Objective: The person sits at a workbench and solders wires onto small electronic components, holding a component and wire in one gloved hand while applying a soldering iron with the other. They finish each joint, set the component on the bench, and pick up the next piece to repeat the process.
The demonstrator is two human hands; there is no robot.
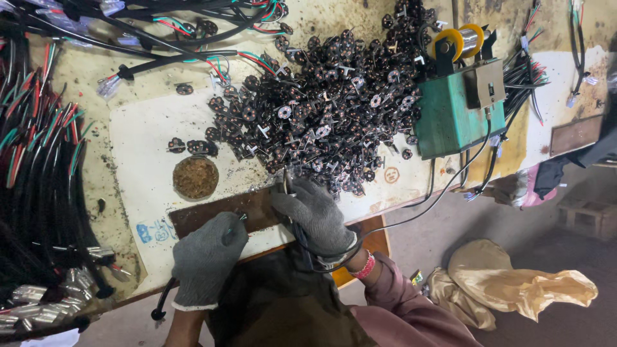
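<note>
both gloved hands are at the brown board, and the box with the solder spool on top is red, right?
Not quite: the head view shows the box is green, not red. The solder spool does sit on top, and the left hand and right hand, both gloved, are at the brown board.

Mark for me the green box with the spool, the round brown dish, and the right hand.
green box point(450, 109), head view, on its front face.
round brown dish point(195, 177), head view, on its filled middle.
right hand point(315, 215), head view, on the glove's back.
</note>
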